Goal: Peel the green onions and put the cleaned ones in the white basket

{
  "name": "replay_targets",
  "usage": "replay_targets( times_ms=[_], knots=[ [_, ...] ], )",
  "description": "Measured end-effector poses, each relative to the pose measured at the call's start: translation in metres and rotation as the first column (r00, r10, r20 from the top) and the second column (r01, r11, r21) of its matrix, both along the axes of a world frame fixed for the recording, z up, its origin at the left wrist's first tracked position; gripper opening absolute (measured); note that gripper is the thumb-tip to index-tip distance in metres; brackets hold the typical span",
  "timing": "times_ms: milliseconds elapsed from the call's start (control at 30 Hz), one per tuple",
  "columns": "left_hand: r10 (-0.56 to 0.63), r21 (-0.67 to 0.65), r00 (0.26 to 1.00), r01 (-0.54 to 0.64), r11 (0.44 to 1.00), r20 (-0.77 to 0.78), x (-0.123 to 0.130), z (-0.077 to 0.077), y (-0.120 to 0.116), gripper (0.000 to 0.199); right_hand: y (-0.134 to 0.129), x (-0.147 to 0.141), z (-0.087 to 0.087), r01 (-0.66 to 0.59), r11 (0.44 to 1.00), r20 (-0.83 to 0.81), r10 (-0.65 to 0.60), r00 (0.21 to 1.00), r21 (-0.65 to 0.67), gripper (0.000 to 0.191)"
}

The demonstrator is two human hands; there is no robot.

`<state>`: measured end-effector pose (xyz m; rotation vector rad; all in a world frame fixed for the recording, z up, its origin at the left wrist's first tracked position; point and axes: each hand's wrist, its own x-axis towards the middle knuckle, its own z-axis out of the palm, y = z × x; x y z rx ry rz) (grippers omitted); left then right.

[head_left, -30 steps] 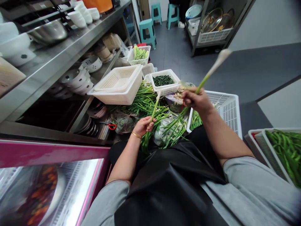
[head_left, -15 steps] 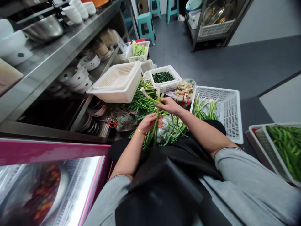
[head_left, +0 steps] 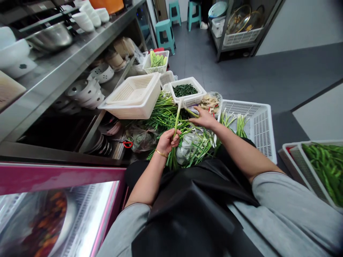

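Note:
My left hand is closed around a green onion, which stands nearly upright with its pale end pointing away from me. To the right, my right hand pinches a short green onion stalk that slants off toward the left. Its far end lies close to the other onion's pale tip; whether they touch I cannot tell. Below and around both hands spreads a heap of green onions, with a clear plastic bag among the leaves. A white basket on the right holds several green onions with pale ends.
Beyond my hands sit a basket of dark green chillies and a bag of pale roots. An off-white crate borders the left, near a steel shelf and red-handled scissors. Green peppers fill a crate at far right.
My right hand has moved right, drawing its stalk away from the one in my left hand. The stalks crossed before. My left hand has shifted slightly left, its fingers closing tighter.

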<state>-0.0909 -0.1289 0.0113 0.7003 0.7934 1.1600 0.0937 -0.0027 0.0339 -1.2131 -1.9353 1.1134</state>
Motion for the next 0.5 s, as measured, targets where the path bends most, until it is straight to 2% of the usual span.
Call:
replay_targets(
  times_ms=[67,133,200,267,400,500],
  knots=[
    [-0.041,0.004,0.999,0.041,0.999,-0.018,0.002,0.000,0.000,0.031,-0.010,-0.010,0.006,-0.116,0.991,-0.166,0.105,0.981,-0.060,0.053],
    [-0.072,0.019,0.996,0.073,0.997,-0.049,0.004,0.001,0.002,0.032,-0.018,-0.023,0.010,-0.219,0.974,-0.329,0.186,0.926,-0.065,0.035],
    [-0.039,0.048,0.996,0.043,0.998,-0.083,0.004,0.004,0.006,0.029,-0.023,-0.036,0.013,-0.268,0.961,-0.407,0.218,0.887,-0.069,0.027],
    [0.046,0.090,0.996,-0.039,0.995,-0.081,0.003,0.007,0.011,0.025,-0.027,-0.045,0.013,-0.307,0.944,-0.439,0.226,0.870,-0.123,0.027],
    [0.187,0.099,0.982,-0.187,0.977,0.014,-0.011,0.013,0.020,0.024,-0.034,-0.045,0.007,-0.340,0.909,-0.537,0.167,0.827,-0.241,0.029],
    [0.258,0.057,0.966,-0.257,0.965,-0.026,-0.027,0.017,0.022,0.029,-0.035,-0.034,0.001,-0.307,0.899,-0.632,0.045,0.774,-0.312,0.027]
  ],
)
